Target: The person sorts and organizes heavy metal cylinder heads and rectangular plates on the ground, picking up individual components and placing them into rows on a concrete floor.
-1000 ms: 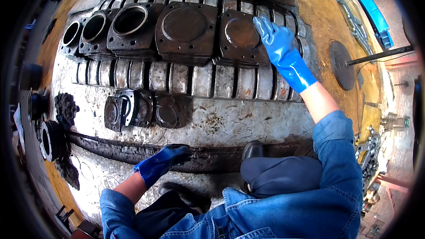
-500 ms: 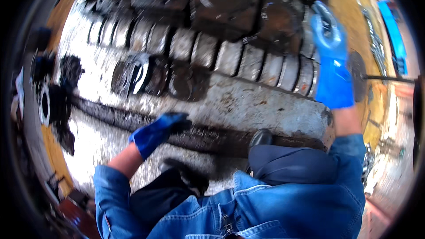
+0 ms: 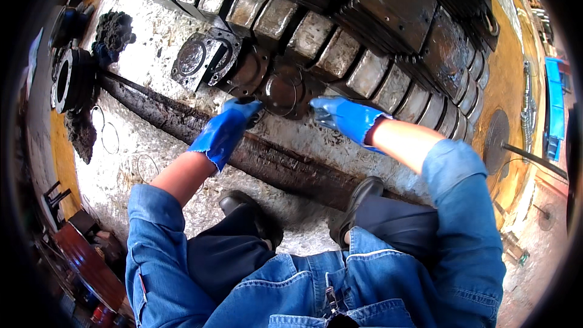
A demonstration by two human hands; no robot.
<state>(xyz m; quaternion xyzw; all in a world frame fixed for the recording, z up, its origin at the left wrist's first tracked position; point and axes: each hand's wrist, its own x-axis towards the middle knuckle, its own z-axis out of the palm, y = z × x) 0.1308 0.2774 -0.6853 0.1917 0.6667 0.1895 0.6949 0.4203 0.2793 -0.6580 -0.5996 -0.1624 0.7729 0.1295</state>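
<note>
Both my hands wear blue gloves with grey-stained fingers. My left hand is by the near left edge of a dark brown metal plate, its fingers partly hidden by their curl. My right hand hovers off the plate's near right edge, fingers stretched toward it and parted, with nothing seen between them. The plate carries a round raised mark. To its left are another brown plate and two grey metal plates with round openings, overlapping one another.
Beyond the hands runs a row of blocky silver metal parts, with stacks of dark plates behind. A long dark beam lies before my shoes. At left are a black ring-shaped part and dark clumps; at right, a disc with a rod.
My right hand has come from the far right end of the silver row to the brown plate. My left hand has moved up and forward from the beam to the plate's edge.
</note>
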